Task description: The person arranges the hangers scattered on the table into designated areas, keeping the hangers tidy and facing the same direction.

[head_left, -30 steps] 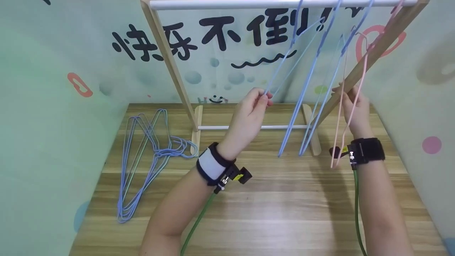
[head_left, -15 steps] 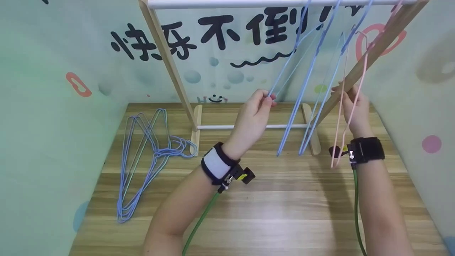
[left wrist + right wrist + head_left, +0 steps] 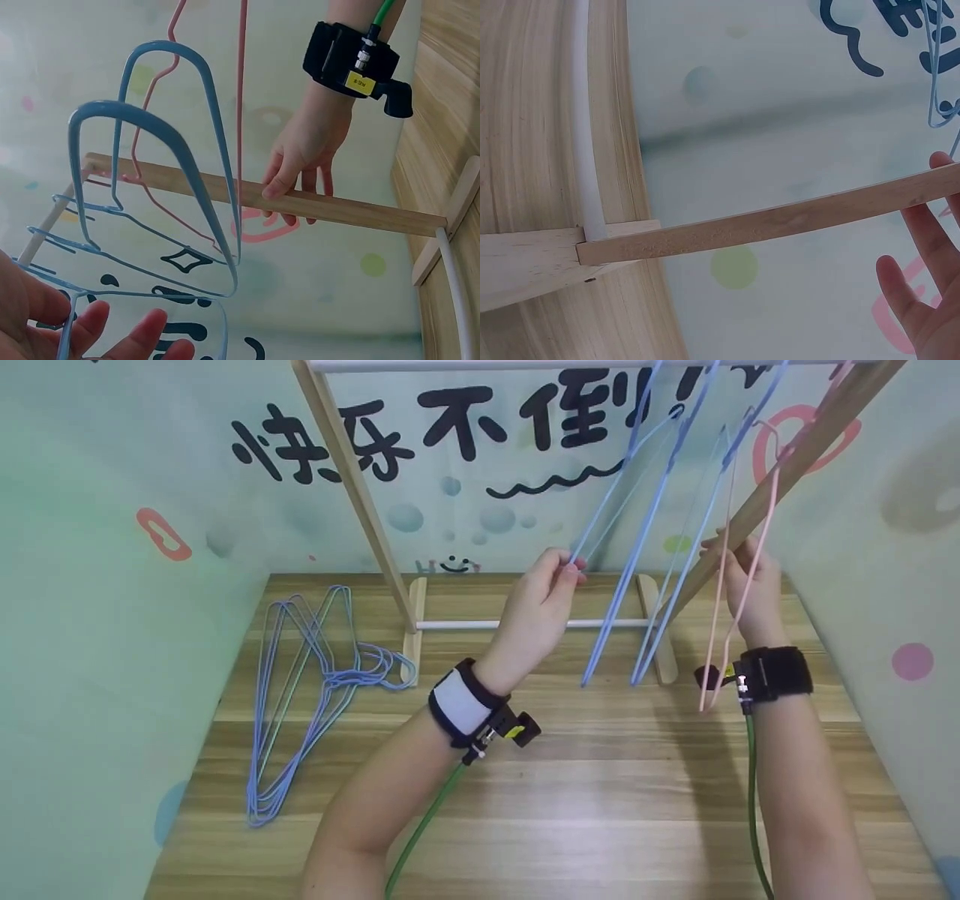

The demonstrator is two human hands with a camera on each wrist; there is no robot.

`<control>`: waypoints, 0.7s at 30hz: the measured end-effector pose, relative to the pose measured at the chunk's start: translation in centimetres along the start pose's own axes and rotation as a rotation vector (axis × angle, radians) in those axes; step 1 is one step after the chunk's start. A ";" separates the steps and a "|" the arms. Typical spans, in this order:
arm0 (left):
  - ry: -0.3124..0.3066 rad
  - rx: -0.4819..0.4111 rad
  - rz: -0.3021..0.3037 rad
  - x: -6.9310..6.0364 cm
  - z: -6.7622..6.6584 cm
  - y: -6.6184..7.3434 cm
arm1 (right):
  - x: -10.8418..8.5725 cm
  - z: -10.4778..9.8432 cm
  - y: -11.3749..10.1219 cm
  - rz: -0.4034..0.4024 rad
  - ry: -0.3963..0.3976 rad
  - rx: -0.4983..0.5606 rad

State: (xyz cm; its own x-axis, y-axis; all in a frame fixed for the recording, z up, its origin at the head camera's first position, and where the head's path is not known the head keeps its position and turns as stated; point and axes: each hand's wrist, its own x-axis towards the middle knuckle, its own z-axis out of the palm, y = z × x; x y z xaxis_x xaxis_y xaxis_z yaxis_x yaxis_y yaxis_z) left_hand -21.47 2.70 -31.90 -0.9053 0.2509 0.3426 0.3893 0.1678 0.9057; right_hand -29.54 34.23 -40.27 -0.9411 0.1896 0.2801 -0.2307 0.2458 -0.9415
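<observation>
My left hand [image 3: 536, 600] pinches the lower end of a blue clothes hanger [image 3: 604, 506] between thumb and fingers. This hanger hangs tilted from the white top rail [image 3: 487, 365] of a wooden rack. In the left wrist view, the hanger's wire passes between the thumb and fingers of the left hand [image 3: 97, 330]. My right hand [image 3: 754, 589] grips the rack's right upright [image 3: 814, 431], its thumb on one side and fingers on the other. Two more blue hangers hang between the hands. A pink hanger [image 3: 766, 517] hangs in front of the right hand. The hooks are cut off above in the head view.
Several blue hangers [image 3: 289, 780] lie in a loose pile on the wooden table [image 3: 570, 810] at left. The rack's left upright [image 3: 360, 495] and white lower bar [image 3: 457, 625] stand behind. Patterned walls enclose the table. A green cable [image 3: 424, 832] runs from each wrist camera.
My left hand has shifted a little to the right, bringing the pinched blue hanger closer to the other hanging ones. The right hand stays in place on the upright.
</observation>
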 end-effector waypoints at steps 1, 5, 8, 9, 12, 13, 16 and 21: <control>-0.002 0.001 -0.002 0.0 0.0 0.0 | 0.0 0.0 0.0 0.003 0.000 0.010; -0.007 0.009 -0.015 0.0 -0.1 -0.1 | 0.0 0.1 -0.2 0.003 0.004 0.066; -0.011 0.020 -0.031 0.0 -0.2 -0.1 | 0.0 0.3 -0.2 -0.015 0.012 0.099; -0.013 0.026 -0.034 0.0 -0.2 -0.1 | 0.0 0.3 -0.2 -0.022 0.014 0.104; -0.026 0.047 -0.045 0.0 -0.2 -0.1 | 0.0 0.3 -0.2 -0.024 0.014 0.082; -0.031 0.053 -0.049 0.0 -0.2 -0.1 | 0.0 0.3 -0.2 -0.024 0.013 0.069; -0.042 0.070 -0.052 0.0 -0.2 -0.1 | 0.0 0.2 -0.2 -0.030 0.009 0.062; -0.047 0.096 -0.049 -0.1 -0.3 0.0 | 0.0 0.2 -0.1 -0.037 0.022 0.065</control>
State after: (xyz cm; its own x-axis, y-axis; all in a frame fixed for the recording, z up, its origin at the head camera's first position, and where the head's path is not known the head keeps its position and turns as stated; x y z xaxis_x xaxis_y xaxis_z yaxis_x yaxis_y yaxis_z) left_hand -21.38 2.38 -31.83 -0.9156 0.2840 0.2845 0.3613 0.2709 0.8922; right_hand -29.59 34.06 -40.16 -0.9262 0.2023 0.3183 -0.2815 0.1909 -0.9404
